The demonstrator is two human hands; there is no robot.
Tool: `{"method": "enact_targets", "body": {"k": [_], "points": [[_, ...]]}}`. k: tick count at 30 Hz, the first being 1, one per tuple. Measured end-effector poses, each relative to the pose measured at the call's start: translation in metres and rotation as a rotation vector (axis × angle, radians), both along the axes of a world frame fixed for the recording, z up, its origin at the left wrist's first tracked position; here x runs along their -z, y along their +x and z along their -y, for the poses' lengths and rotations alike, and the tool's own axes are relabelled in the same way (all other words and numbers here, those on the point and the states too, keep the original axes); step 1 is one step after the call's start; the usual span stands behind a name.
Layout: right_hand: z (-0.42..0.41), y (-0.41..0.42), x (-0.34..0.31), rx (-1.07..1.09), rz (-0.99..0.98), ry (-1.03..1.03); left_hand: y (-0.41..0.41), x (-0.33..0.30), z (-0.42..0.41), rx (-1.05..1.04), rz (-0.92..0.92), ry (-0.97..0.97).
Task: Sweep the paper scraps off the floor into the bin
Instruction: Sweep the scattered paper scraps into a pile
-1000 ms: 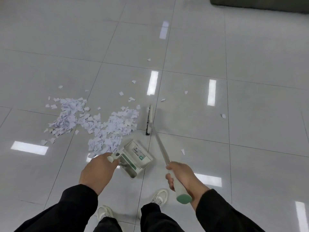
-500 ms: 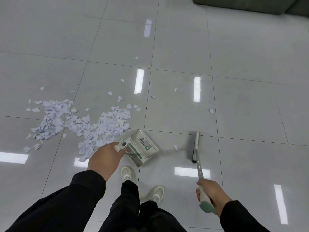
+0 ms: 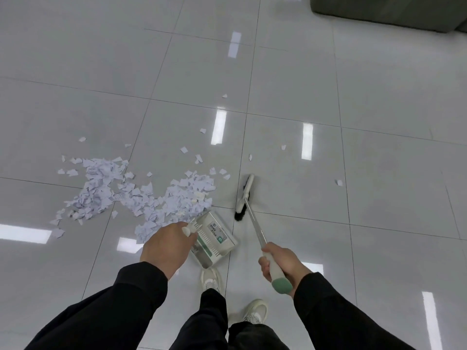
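The floor [image 3: 379,147] is glossy pale-grey tile with thin dark joints, mirroring ceiling lights. A heap of paper scraps [image 3: 141,195] lies at centre left, stray bits scattered toward centre right. The dustpan [image 3: 214,241] touches the heap's lower right edge; the broom head [image 3: 243,198] rests just beside it.

Glossy pale grey square floor tiles [image 3: 379,97] with thin dark grout lines reflect long white ceiling lights. A dark grey-green upholstered block [image 3: 389,8] sits at the far right corner.
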State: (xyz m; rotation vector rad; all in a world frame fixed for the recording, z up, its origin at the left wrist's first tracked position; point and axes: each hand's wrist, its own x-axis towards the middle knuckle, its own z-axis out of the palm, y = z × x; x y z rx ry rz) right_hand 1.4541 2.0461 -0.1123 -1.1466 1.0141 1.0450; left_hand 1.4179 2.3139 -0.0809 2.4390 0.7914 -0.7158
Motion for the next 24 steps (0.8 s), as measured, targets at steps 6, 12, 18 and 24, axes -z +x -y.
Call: {"method": "enact_targets", "body": {"k": [6,12,18,24], "points": [[0.018,0.038,-0.02,0.143,0.007,0.021,0.037,0.013,-0.013,0.028,-0.037,-0.039],[0.095,0.058,-0.044,0.041,0.113,-0.191,0.097,0.006,0.01,0.092,-0.003,-0.054],[0.192,0.125,-0.031,0.014,0.164,-0.414,0.161,0.008,0.051,0.077,0.045,-0.063],[0.3,0.225,-0.007,-0.022,0.148,-0.549,0.227,0.013,0.118,0.013,0.05,-0.068]]}}
